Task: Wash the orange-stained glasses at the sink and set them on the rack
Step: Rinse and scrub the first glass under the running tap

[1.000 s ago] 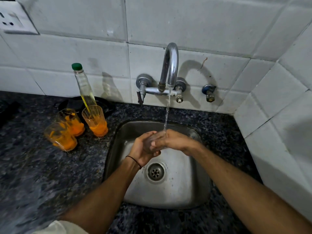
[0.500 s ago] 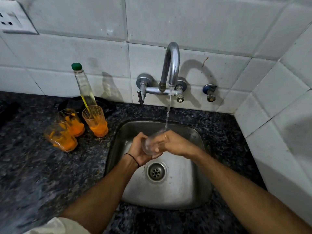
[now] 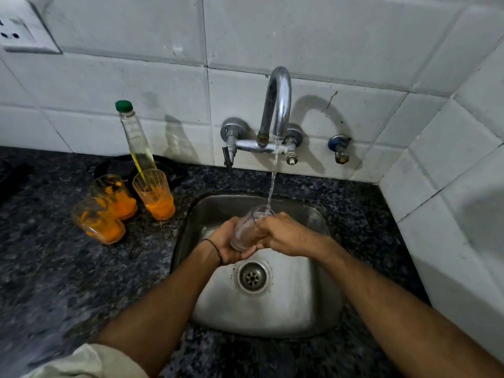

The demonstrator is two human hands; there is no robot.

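Glass (image 3: pixel 246 230): clear, tilted under tap (image 3: pixel 276 105) stream over sink (image 3: pixel 313 296); left hand (image 3: pixel 227 246) and right hand (image 3: pixel 283 233) both grip it.

Dark speckled counter (image 3: pixel 68 268): 3 orange-stained glasses (image 3: pixel 120 203), green-capped bottle (image 3: pixel 136 143) behind them, left of sink (image 3: pixel 300 309).

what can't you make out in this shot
Head view only:
- the rack: outside the frame edges.
- base of the glass: covered by the left hand.
- fingertips of the right hand: tucked round the glass.
- dark thing behind the bottle: too dim.
- wall socket: cut by the left edge.
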